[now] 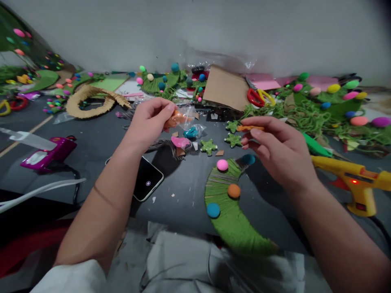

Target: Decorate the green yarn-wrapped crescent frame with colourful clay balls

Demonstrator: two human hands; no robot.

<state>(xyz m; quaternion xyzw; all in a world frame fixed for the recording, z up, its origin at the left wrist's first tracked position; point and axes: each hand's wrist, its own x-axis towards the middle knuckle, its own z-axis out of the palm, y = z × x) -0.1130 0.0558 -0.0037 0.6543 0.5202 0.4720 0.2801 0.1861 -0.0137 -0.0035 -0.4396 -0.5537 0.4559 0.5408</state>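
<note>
My left hand (154, 122) is closed on a small clear plastic bag (180, 116) with orange material inside. Between the thumb and fingers of my right hand (271, 146) is a thin orange piece (250, 128). Green star shapes lie beside its fingertips, one of them a green star (208, 147) farther left. Below the hands rests a crescent wrapped in green yarn (232, 219), bearing a pink ball (222, 165), an orange ball (233, 191) and blue balls. A pink piece (181, 142) and a bagged blue piece (191, 132) lie between the hands.
A phone (148, 179) lies under my left forearm. At the right is a yellow glue gun (357, 181) with a red light; a purple one (49, 154) is at the left. Behind are red-and-yellow scissors (259, 97), cardboard (226, 87), a tan ring (73, 103) and green yarn (317, 118).
</note>
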